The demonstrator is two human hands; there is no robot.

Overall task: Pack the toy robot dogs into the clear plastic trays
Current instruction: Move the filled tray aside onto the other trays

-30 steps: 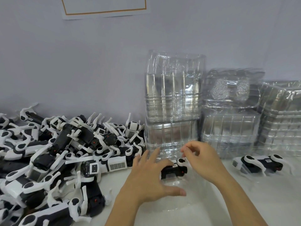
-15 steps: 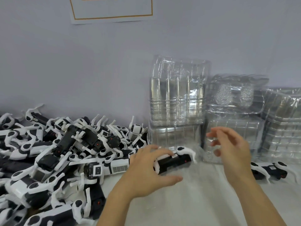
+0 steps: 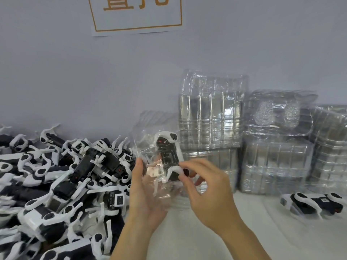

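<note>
We hold a clear plastic tray (image 3: pixel 150 177) up in front of us with our left hand (image 3: pixel 144 201). The palm sits under it and the thumb runs up its left edge, so the fingers wrap around it. Our right hand (image 3: pixel 210 192) is just beside it on the right. Its fingertips (image 3: pixel 183 177) pinch the white leg at the bottom end of a toy robot dog (image 3: pixel 169 156).

The dog stands on end in the raised tray. Its long side runs up and down, with the lower end by our right fingers and the other end up high, away from us. We think the dog is not yet pushed all the way in. The right hand is the nearer one to do that, and the push should go toward the left palm.

To the left lies a big pile of loose robot dogs (image 3: pixel 62 182) on the table (image 3: pixel 234 231). Behind the hands stand stacks of empty clear trays (image 3: pixel 212 109) against the wall. One more dog in a tray (image 3: pixel 311 203) lies on the table, well apart on the right.
</note>
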